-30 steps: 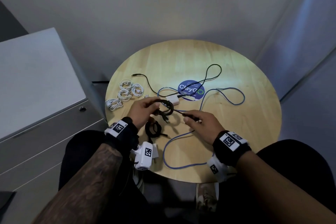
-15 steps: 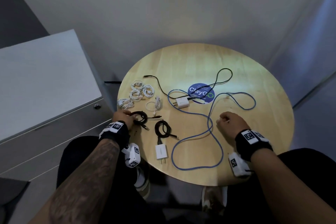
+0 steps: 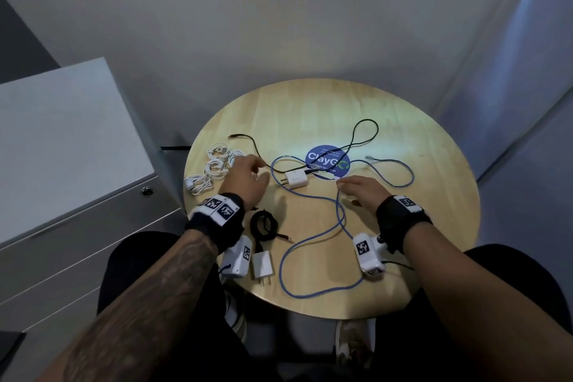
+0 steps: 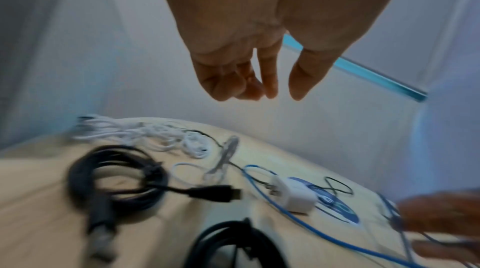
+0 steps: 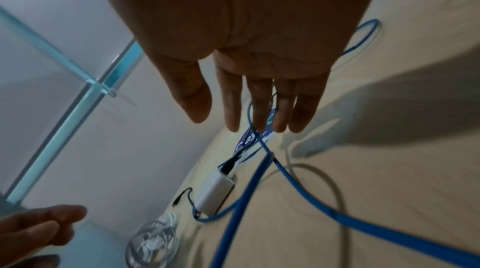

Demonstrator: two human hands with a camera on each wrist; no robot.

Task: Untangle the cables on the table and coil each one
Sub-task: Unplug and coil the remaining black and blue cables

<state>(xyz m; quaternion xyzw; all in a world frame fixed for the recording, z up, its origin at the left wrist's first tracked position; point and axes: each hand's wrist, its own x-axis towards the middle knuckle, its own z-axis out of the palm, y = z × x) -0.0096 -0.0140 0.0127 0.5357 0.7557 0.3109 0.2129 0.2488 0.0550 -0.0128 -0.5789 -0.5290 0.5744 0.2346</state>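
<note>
- Right now my left hand (image 3: 248, 178) hovers above the table (image 3: 434, 257) near its left edge, fingers loosely curled, holding nothing.
- My right hand (image 3: 361, 194) hangs over the middle of the table, fingers straight and spread, just above the blue cable (image 3: 313, 245); I cannot tell if it touches.
- The blue cable sprawls uncoiled from the centre to the near edge.
- A thin black cable (image 3: 362, 136) loops toward the far edge, plugged into a white charger (image 3: 296, 180) at the centre.
- Coiled white cables (image 3: 214, 166) sit at the left edge.
- A coiled black cable (image 3: 263, 225) lies near the near-left edge, beside a second white charger (image 3: 262, 265).
</note>
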